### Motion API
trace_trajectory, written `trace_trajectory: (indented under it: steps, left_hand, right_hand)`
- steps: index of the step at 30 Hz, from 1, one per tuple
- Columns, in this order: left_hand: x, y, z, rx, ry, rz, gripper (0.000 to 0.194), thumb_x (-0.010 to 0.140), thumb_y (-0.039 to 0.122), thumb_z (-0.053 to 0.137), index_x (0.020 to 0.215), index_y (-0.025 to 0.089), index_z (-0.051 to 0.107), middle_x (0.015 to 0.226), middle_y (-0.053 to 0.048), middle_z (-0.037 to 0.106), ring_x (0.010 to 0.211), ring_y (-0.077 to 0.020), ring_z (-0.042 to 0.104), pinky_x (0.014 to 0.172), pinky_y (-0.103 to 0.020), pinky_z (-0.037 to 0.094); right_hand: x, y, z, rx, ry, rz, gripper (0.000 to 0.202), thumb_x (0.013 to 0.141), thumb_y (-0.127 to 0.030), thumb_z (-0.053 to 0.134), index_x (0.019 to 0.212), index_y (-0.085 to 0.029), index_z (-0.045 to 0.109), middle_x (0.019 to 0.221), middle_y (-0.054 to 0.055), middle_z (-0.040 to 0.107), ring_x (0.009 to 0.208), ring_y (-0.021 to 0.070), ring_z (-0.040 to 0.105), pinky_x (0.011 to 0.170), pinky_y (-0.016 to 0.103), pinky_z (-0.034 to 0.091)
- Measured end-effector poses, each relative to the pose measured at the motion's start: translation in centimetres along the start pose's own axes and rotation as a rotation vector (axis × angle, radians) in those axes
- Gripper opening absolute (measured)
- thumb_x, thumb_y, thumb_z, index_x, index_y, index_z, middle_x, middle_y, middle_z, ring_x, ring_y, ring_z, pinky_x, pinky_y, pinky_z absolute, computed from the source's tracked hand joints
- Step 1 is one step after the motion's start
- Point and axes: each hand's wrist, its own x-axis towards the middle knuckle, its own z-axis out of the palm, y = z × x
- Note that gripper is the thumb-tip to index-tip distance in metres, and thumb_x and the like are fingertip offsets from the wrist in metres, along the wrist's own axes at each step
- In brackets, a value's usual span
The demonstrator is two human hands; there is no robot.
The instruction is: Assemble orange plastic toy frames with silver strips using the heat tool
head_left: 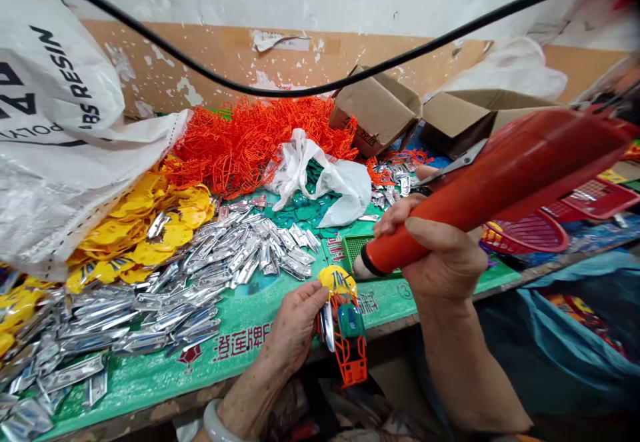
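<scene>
My left hand (pixel 295 322) pinches a small plastic toy vehicle (pixel 351 325) at the table's front edge. The toy has an orange frame, a green middle, a yellow round piece on top and a silver side strip. My right hand (pixel 443 255) is wrapped round a thick red electric screwdriver (pixel 480 192) with a metal lever along its body. Its pale nose points down and left, just above and right of the toy, in front of a small green basket (pixel 353 245). The driver's bit cannot be made out.
Silver parts (pixel 250 249) spread across the green table covering (pixel 240 355). Yellow discs (pixel 145 222) spill beside a white sack (pixel 75 142). Behind lie orange frames (pixel 240 142), green pieces in a white bag (pixel 345 182) and cardboard boxes (pixel 380 109). A black cable (pixel 300 91) hangs across the view.
</scene>
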Motion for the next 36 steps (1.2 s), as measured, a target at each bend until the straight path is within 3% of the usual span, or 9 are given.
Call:
trace_trajectory:
  steps: [6,21,31,36]
  left_hand:
    - [0.0,0.1,0.0,-0.02,0.007,0.01,0.033,0.068,0.033,0.084,0.088,0.008,0.075,0.063,-0.004,0.071,0.047,-0.011,0.058,0.047,-0.022,0.047]
    - [0.5,-0.1,-0.2,-0.035,0.046,0.04,0.037,0.064,0.032,0.087,0.089,0.008,0.074,0.073,-0.008,0.076,0.056,-0.0134,0.065,0.055,-0.022,0.051]
    - [0.8,-0.2,-0.4,0.04,0.064,0.125,0.034,0.067,0.035,0.084,0.089,0.011,0.076,0.071,-0.005,0.075,0.056,-0.013,0.062,0.056,-0.023,0.049]
    - [1.3,0.7,-0.2,0.097,0.062,0.135,0.033,0.067,0.037,0.083,0.088,0.012,0.077,0.074,-0.005,0.076,0.06,-0.0157,0.065,0.058,-0.024,0.049]
  right_hand:
    - [-0.8,0.7,1.1,0.013,-0.007,0.058,0.032,0.061,-0.014,0.068,0.091,-0.024,0.06,0.065,-0.004,0.063,0.055,0.016,0.057,0.055,0.034,0.048]
    - [-0.5,2.4,0.9,-0.018,-0.027,0.062,0.029,0.062,-0.016,0.069,0.088,-0.023,0.058,0.068,-0.004,0.061,0.058,0.0149,0.056,0.06,0.035,0.049]
    - [-0.4,2.7,1.0,-0.056,0.012,0.067,0.024,0.059,-0.019,0.069,0.08,-0.023,0.057,0.068,-0.004,0.059,0.06,0.0156,0.057,0.062,0.037,0.051]
    - [0.2,2.1,1.2,-0.018,0.048,0.054,0.033,0.058,-0.02,0.067,0.09,-0.024,0.058,0.063,-0.005,0.059,0.054,0.0148,0.055,0.058,0.035,0.048]
